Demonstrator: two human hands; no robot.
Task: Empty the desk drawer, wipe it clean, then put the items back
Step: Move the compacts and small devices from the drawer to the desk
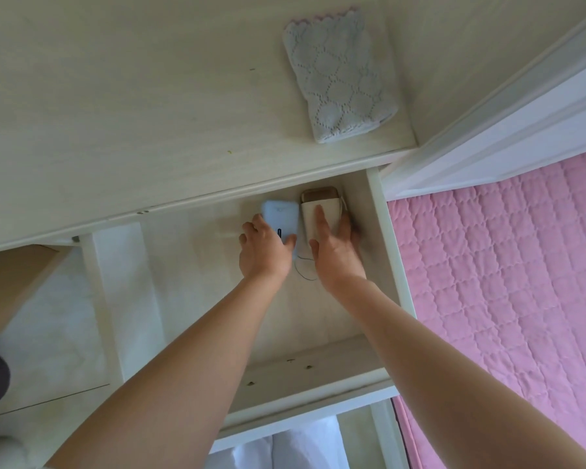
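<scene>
The cream desk drawer is pulled out below the desktop. At its back right lie a light blue device and a cream case with a brown top, side by side. My left hand grips the near end of the blue device. My right hand lies over the cream case, fingers wrapped round its sides. A thin cord loops on the drawer floor between my wrists. A folded light blue cloth rests on the desktop above the drawer.
The desktop stretches to the left of the cloth. A pink quilted bed cover lies right of the drawer, with a white frame above it. A second compartment opens at the left.
</scene>
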